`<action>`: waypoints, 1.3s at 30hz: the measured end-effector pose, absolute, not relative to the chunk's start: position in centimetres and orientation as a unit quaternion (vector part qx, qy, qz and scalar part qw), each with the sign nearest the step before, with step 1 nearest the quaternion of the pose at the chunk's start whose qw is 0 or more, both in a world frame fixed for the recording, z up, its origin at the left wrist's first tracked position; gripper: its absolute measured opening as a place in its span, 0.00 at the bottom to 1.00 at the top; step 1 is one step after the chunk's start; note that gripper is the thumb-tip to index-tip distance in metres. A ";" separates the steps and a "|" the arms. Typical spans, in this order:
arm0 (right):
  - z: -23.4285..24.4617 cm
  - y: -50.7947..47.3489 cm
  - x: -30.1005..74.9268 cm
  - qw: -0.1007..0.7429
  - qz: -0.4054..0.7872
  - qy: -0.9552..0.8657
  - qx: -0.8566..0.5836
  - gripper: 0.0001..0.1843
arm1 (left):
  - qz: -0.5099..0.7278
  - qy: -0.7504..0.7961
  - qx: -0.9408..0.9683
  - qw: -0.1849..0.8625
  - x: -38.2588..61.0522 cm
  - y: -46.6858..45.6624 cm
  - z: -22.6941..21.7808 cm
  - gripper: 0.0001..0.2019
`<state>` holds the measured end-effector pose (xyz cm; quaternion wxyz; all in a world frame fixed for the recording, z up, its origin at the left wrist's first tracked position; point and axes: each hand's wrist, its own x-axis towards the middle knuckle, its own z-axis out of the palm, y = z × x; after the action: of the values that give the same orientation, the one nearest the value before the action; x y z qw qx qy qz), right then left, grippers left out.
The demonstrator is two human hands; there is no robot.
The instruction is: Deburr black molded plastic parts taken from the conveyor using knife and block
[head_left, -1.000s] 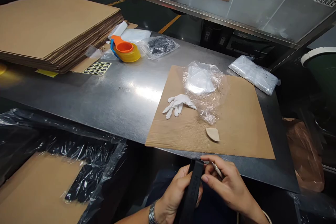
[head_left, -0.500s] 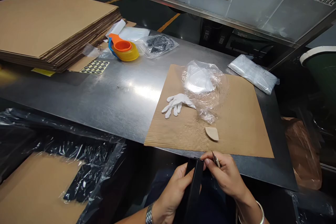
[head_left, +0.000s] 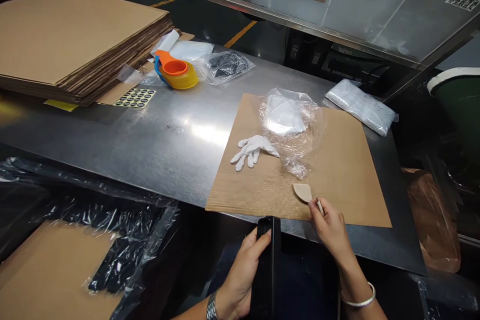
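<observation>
My left hand (head_left: 243, 270) is wrapped around a long black flat piece (head_left: 267, 260), held upright below the table's front edge. My right hand (head_left: 330, 224) rests on the near edge of a brown cardboard sheet (head_left: 345, 180), fingers pinched on a thin pen-like tool (head_left: 319, 205). Its fingertips touch a small beige wedge-shaped piece (head_left: 302, 191) lying on the cardboard. A white glove (head_left: 252, 149) and a crumpled clear plastic bag (head_left: 292, 125) lie further back on the same sheet.
A steel table (head_left: 150, 135) carries a tall stack of cardboard sheets (head_left: 71, 35) at far left, an orange and yellow tape dispenser (head_left: 176, 72), a sticker sheet (head_left: 135, 97) and bagged items (head_left: 362, 106). Black plastic over a box (head_left: 93, 230) sits at lower left.
My right hand left the black piece and reached forward onto the cardboard to the beige wedge. My left hand kept hold of the black piece, which now stands more upright.
</observation>
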<state>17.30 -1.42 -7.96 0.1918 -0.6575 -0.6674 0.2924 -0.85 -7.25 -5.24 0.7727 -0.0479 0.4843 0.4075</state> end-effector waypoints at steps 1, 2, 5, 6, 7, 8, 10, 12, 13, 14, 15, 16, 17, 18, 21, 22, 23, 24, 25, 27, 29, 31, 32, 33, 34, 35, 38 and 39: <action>-8.7 -0.9 18.0 0.194 0.257 -0.662 -0.677 0.15 | 0.416 0.492 -0.060 0.763 -0.9 -7.3 -5.3 0.12; -9.5 -0.4 18.8 0.197 0.222 -0.657 -0.693 0.13 | 0.423 0.498 -0.069 0.754 -0.9 -7.3 -5.3 0.10; -11.5 0.7 20.5 0.206 0.145 -0.656 -0.712 0.13 | 0.440 0.498 -0.075 0.743 -0.9 -7.2 -5.5 0.06; -11.9 0.9 20.8 0.211 0.128 -0.657 -0.712 0.14 | 0.444 0.495 -0.073 0.743 -0.8 -7.2 -5.6 0.06; -12.2 1.0 20.8 0.217 0.113 -0.658 -0.712 0.15 | 0.448 0.492 -0.070 0.743 -0.8 -7.2 -5.7 0.06; -12.2 0.9 20.7 0.224 0.101 -0.658 -0.712 0.16 | 0.453 0.490 -0.067 0.742 -0.8 -7.1 -5.7 0.07; -11.7 0.3 19.9 0.240 0.089 -0.660 -0.706 0.18 | 0.462 0.488 -0.059 0.738 -0.9 -7.1 -5.8 0.08; -10.5 -0.9 18.3 0.254 0.106 -0.680 -0.679 0.17 | 0.469 0.492 -0.049 0.732 -0.9 -7.0 -5.9 0.09; -9.8 -1.6 17.4 0.264 0.145 -0.698 -0.650 0.16 | 0.473 0.493 -0.044 0.729 -0.9 -7.0 -5.9 0.09; -9.0 -2.4 16.5 0.274 0.200 -0.715 -0.611 0.14 | 0.477 0.493 -0.039 0.726 -0.8 -7.0 -6.0 0.10; -8.2 -3.2 15.5 0.290 0.278 -0.725 -0.559 0.13 | 0.483 0.490 -0.035 0.725 -0.8 -7.0 -6.0 0.10; -7.5 -3.9 14.6 0.303 0.346 -0.726 -0.512 0.13 | 0.490 0.484 -0.029 0.725 -0.7 -7.0 -6.1 0.11; -7.0 -4.5 13.8 0.316 0.400 -0.718 -0.474 0.13 | 0.498 0.476 -0.022 0.724 -0.7 -7.0 -6.2 0.11; -6.6 -5.0 13.2 0.329 0.436 -0.708 -0.448 0.15 | 0.504 0.469 -0.015 0.725 -0.6 -7.1 -6.3 0.11; -6.2 -5.6 12.0 0.359 0.455 -0.689 -0.436 0.17 | 0.514 0.458 0.001 0.726 -0.6 -7.2 -6.6 0.11; -6.3 -5.7 11.8 0.366 0.453 -0.685 -0.437 0.17 | 0.515 0.459 0.002 0.724 -0.6 -7.3 -6.7 0.11; -6.4 -5.7 11.7 0.373 0.451 -0.682 -0.438 0.17 | 0.514 0.462 0.002 0.723 -0.6 -7.4 -6.7 0.11; -6.5 -5.8 11.6 0.379 0.450 -0.678 -0.439 0.17 | 0.513 0.466 0.001 0.721 -0.6 -7.5 -6.8 0.12; -6.6 -5.8 11.6 0.385 0.451 -0.673 -0.442 0.16 | 0.512 0.473 0.000 0.717 -0.6 -7.5 -6.9 0.12; -6.8 -6.0 11.5 0.393 0.457 -0.657 -0.452 0.14 | 0.512 0.486 -0.001 0.708 -0.6 -7.7 -6.9 0.13; -6.8 -6.2 11.3 0.398 0.469 -0.638 -0.463 0.13 | 0.513 0.494 0.000 0.702 -0.6 -7.7 -6.9 0.15; -6.7 -6.4 11.2 0.396 0.483 -0.625 -0.469 0.15 | 0.513 0.495 0.000 0.701 -0.6 -7.8 -6.8 0.16; -6.7 -6.4 11.1 0.397 0.487 -0.621 -0.468 0.15 | 0.514 0.494 0.001 0.701 -0.6 -7.7 -6.7 0.17; -6.6 -6.4 11.0 0.400 0.488 -0.620 -0.466 0.16 | 0.515 0.495 0.003 0.700 -0.7 -7.7 -6.6 0.17; -6.5 -6.4 11.0 0.403 0.487 -0.621 -0.464 0.15 | 0.518 0.495 0.004 0.698 -0.7 -7.7 -6.5 0.18; -6.5 -6.4 10.9 0.408 0.483 -0.622 -0.463 0.14 | 0.520 0.496 0.007 0.695 -0.7 -7.7 -6.4 0.18; -6.4 -6.4 10.9 0.416 0.476 -0.621 -0.464 0.07 | 0.523 0.505 0.012 0.687 -0.8 -7.7 -6.3 0.18; -6.4 -6.4 10.8 0.416 0.477 -0.618 -0.466 0.05 | 0.523 0.506 0.012 0.686 -0.8 -7.6 -6.3 0.18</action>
<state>10.83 -6.36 -6.44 0.4159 -0.4662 -0.6179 0.4773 -0.79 -7.65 -6.28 0.6856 0.0117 0.5065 0.5227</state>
